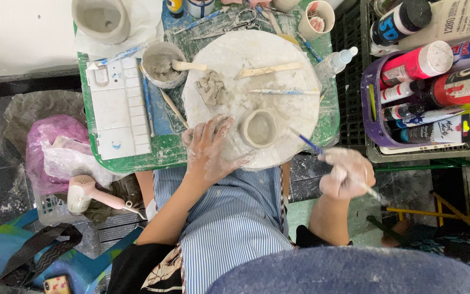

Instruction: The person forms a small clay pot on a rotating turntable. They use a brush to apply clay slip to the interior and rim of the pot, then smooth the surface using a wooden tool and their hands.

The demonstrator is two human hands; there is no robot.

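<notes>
The green worktop (164,149) is carrying a round white board (295,117) that is hanging slightly over its near edge, and on that board, close to the near rim, a small grey clay pot (259,129) is standing upright with its mouth open.

The left hand (209,149), coated in clay, is lying flat and released on the board, its fingers spreading just beside the pot and steadying the board rather than the pot. The right hand (347,173) is clenching a thin blue-handled brush (312,145) off the worktop's near corner, the tip pointing toward the pot's right wall but apparently not touching it.

To work the wall cleanly, it is probably worth resting the right wrist on the board's rim and keeping strokes light, since the soft clay may dent easily.

Room is being squeezed on the right by a purple basket of paint bottles (376,117); behind the pot, a lump of clay (212,88) and wooden tools (270,69) are lying on the board. A white palette (116,109) and slip cup (161,65) are filling the left.
</notes>
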